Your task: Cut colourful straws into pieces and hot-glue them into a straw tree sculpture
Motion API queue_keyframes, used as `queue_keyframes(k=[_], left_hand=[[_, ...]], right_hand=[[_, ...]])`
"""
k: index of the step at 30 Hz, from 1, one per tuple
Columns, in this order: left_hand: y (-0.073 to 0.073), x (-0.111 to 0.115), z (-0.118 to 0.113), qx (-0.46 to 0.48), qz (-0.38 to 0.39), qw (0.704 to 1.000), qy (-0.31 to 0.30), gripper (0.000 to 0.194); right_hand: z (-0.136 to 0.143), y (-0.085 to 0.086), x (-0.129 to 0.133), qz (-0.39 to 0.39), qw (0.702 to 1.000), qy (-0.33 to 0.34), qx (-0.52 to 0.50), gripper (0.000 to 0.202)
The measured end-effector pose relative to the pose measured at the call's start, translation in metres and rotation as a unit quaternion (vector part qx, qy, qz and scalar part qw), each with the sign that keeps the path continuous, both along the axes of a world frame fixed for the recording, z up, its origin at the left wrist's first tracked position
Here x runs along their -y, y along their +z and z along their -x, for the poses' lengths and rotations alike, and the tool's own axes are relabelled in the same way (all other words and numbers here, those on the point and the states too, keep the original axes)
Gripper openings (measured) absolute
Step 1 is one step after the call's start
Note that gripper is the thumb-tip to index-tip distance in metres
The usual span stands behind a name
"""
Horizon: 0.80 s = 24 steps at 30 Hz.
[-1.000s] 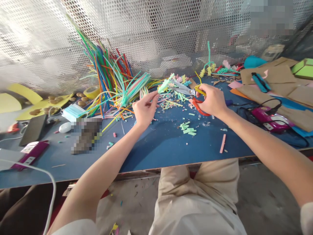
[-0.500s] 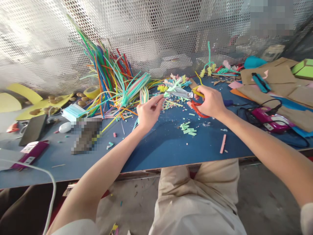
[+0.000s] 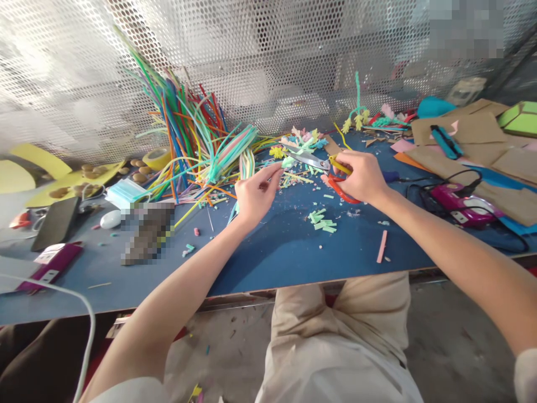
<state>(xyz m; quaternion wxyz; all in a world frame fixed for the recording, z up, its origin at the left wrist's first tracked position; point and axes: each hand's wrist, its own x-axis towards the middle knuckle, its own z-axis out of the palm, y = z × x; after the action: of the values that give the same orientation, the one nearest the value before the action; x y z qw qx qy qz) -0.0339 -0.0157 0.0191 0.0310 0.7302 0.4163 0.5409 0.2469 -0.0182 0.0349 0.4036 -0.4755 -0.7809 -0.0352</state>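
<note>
My left hand (image 3: 258, 193) is closed in a pinch, with a pale green pipe cleaner piece (image 3: 287, 162) at its fingertips. My right hand (image 3: 363, 176) grips scissors (image 3: 321, 164) with one yellow and one red handle. The scissor blades point left and lie right by the green piece; whether they touch it I cannot tell. Just behind the blades is a heap of fluffy pastel pipe cleaner shapes (image 3: 308, 139). Short pale green cut pieces (image 3: 323, 220) lie on the blue table (image 3: 268, 252) below my hands.
A large bundle of coloured pipe cleaners (image 3: 180, 123) leans on the perforated metal screen (image 3: 293, 50). At right are cardboard sheets (image 3: 465, 131), a teal cutter (image 3: 447, 143) and a magenta power strip (image 3: 461, 204) with black cable. A face mask (image 3: 127, 193) lies left.
The scissors have shifted slightly, and their blades sit at a different angle beside the green piece. My left hand has stayed almost still.
</note>
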Motion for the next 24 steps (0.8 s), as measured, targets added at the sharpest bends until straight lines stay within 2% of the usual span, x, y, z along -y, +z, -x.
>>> queue_keyframes(k=[6, 9, 12, 14, 19, 24], left_hand=[[-0.001, 0.000, -0.001, 0.005, 0.002, 1.000, -0.007, 0.024], [-0.002, -0.002, 0.000, 0.004, 0.002, 1.000, 0.001, 0.023], [-0.004, -0.006, 0.003, -0.012, -0.012, 1.000, 0.009, 0.024], [-0.006, -0.007, 0.005, -0.044, -0.035, 0.998, 0.009, 0.023], [-0.010, -0.008, 0.010, -0.185, -0.117, 0.976, -0.017, 0.024], [-0.008, -0.008, 0.011, -0.256, -0.133, 0.955, -0.066, 0.028]], right_hand=[[0.001, 0.003, 0.004, 0.015, 1.000, -0.007, 0.006, 0.045], [0.001, 0.004, 0.006, 0.014, 0.999, -0.014, -0.042, 0.052], [0.000, 0.004, 0.006, -0.002, 0.995, -0.016, -0.099, 0.048], [0.001, 0.002, 0.005, 0.017, 0.990, 0.003, -0.143, 0.044], [0.009, -0.006, 0.002, 0.098, 0.962, 0.128, -0.218, 0.045], [0.011, -0.011, 0.003, 0.121, 0.968, 0.129, -0.177, 0.044]])
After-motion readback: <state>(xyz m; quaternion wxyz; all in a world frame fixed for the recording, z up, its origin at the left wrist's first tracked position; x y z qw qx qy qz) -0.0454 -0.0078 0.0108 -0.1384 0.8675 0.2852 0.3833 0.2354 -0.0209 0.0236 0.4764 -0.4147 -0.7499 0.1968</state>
